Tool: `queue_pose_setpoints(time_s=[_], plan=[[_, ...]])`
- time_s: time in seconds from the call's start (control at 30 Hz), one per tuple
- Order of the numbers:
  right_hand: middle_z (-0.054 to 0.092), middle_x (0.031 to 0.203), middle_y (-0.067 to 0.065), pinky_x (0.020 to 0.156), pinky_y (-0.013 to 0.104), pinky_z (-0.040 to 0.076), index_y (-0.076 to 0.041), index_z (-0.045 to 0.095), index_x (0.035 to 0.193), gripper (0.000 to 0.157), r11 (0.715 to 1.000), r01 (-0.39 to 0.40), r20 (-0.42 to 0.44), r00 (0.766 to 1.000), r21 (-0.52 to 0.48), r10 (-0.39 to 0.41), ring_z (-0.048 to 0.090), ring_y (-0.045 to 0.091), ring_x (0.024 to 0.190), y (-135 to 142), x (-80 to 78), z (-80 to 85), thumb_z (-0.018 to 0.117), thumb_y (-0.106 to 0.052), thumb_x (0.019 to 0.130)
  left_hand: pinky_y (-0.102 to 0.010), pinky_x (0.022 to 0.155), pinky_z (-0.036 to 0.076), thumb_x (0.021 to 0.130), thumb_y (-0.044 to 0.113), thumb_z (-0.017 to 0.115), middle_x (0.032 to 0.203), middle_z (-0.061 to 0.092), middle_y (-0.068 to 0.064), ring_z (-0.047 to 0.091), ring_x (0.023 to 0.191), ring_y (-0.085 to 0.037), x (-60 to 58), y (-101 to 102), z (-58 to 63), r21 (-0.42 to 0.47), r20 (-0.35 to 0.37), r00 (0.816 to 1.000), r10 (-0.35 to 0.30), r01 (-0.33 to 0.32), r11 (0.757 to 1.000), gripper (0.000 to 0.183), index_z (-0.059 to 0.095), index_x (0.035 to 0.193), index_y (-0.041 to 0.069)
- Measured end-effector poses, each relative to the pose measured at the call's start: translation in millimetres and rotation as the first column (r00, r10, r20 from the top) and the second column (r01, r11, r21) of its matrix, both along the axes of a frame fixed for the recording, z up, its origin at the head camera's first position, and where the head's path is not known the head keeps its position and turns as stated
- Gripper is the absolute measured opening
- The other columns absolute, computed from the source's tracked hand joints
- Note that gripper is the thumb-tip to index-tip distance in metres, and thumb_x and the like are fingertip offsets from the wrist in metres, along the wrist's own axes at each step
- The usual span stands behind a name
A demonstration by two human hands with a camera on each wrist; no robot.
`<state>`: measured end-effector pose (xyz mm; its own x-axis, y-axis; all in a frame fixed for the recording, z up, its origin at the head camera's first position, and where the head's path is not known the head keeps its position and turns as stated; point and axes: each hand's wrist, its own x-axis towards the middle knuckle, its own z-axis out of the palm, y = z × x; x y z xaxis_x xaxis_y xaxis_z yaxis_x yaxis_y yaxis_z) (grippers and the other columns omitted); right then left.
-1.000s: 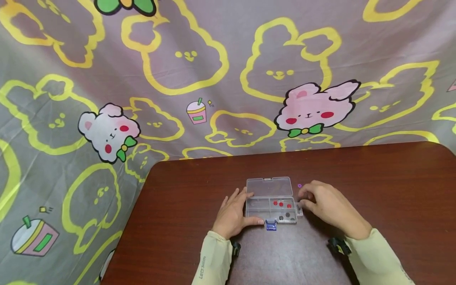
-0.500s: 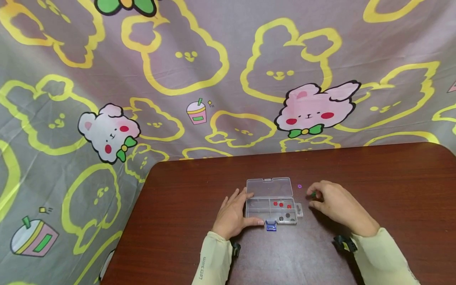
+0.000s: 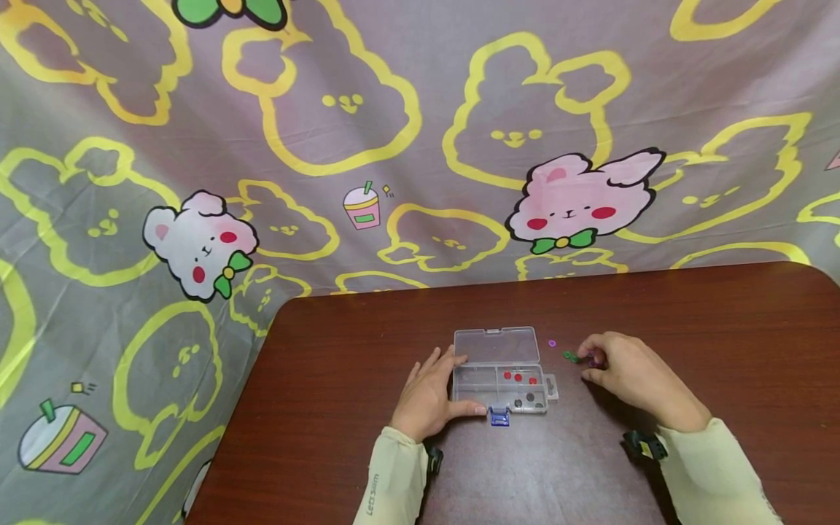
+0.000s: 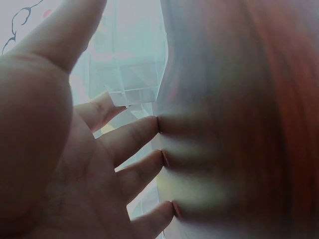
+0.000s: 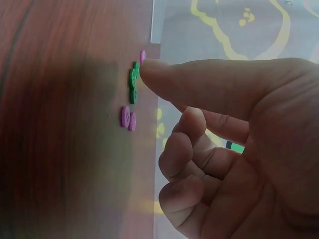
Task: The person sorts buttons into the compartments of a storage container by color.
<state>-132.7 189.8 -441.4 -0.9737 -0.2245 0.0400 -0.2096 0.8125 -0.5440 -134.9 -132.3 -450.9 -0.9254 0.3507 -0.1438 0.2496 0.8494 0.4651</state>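
A clear plastic compartment box (image 3: 476,394) lies with its lid (image 3: 496,345) raised and its blue latch (image 3: 499,416) at the front. Three red buttons (image 3: 518,378) are in its far right compartment, and dark buttons (image 3: 530,397) in the near right one. My left hand (image 3: 426,399) rests at the box's left end, thumb along the front and fingers spread behind. To the right, my right hand (image 3: 623,372) hovers low with fingers loosely bent, nothing visible held. Near its fingertips are purple buttons (image 5: 125,116) and green buttons (image 5: 133,77); one purple button (image 3: 552,343) lies farther left.
The brown wooden table (image 3: 354,364) runs back to a patterned fabric curtain (image 3: 420,146). A clear hanging tab (image 3: 551,387) juts from the box's right end.
My right hand has moved rightward from beside the box's tab, bringing the green buttons and then the purple ones near its fingers into view. The left hand and box have stayed put.
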Motion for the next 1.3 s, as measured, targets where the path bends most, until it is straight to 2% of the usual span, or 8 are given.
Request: queue_pose_setpoints(time_s=[0.6, 1.3], plan=[[0.053, 0.076, 0.000, 0.058, 0.033, 0.040, -0.006, 0.072, 0.094, 0.011, 0.999, 0.030, 0.062, 0.998, 0.016, -0.031, 0.049, 0.017, 0.070, 10, -2.9, -6.3, 0.078, -0.007, 0.084, -0.053, 0.122, 0.017, 0.075, 0.061, 0.079, 0.162, 0.033, -0.007, 0.023, 0.152, -0.026, 0.6, -1, 0.1, -0.008, -0.002, 1.000, 0.002, -0.002, 1.000, 0.090, 0.048, 0.150, 0.022], [0.055, 0.075, -0.001, 0.059, 0.034, 0.041, -0.006, 0.073, 0.093, 0.008, 0.999, 0.033, 0.058, 0.998, 0.028, -0.034, 0.049, 0.017, 0.069, 14, -5.6, -12.4, 0.076, -0.009, 0.086, -0.054, 0.122, 0.017, 0.076, 0.060, 0.079, 0.162, 0.033, -0.007, 0.023, 0.152, -0.026, 0.7, 0, -0.6, 0.003, -0.001, 1.000, 0.002, -0.002, 1.000, 0.088, 0.049, 0.150, 0.021]])
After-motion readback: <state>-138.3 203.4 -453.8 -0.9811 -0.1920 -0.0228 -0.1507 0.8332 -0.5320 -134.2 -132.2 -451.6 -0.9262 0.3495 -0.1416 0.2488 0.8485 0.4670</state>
